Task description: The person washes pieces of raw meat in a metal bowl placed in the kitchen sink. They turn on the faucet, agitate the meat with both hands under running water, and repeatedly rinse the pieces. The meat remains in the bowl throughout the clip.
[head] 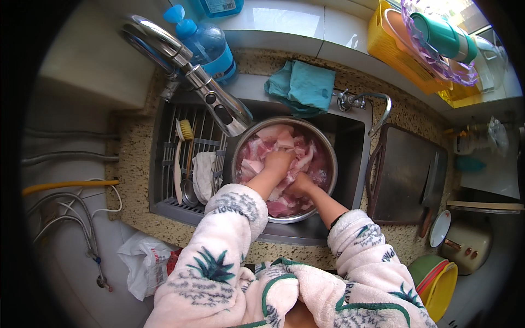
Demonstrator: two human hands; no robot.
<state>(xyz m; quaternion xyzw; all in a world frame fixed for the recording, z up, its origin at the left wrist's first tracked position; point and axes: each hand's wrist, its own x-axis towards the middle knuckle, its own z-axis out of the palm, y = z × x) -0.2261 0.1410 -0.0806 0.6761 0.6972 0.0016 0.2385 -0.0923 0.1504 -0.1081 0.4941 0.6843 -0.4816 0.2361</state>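
A round metal basin (334, 176) stands in the dark sink and holds pieces of raw meat (279, 205) in pinkish water. My left hand (279, 162) reaches into the middle of the basin, its fingers sunk among the meat. Just right of it and nearer to me, my right hand (300, 183) is also down in the meat, its fingers hidden. Whether either hand grips a piece cannot be made out. Above the basin's left rim hangs the chrome faucet's spray head (229, 115).
Left in the sink, a drying rack (201, 143) holds a brush (179, 164), a ladle (188, 192) and a white cloth (204, 176). A teal cloth (311, 86) drapes over the back edge. Right of the sink lie a cutting board (402, 176) and a knife (430, 180).
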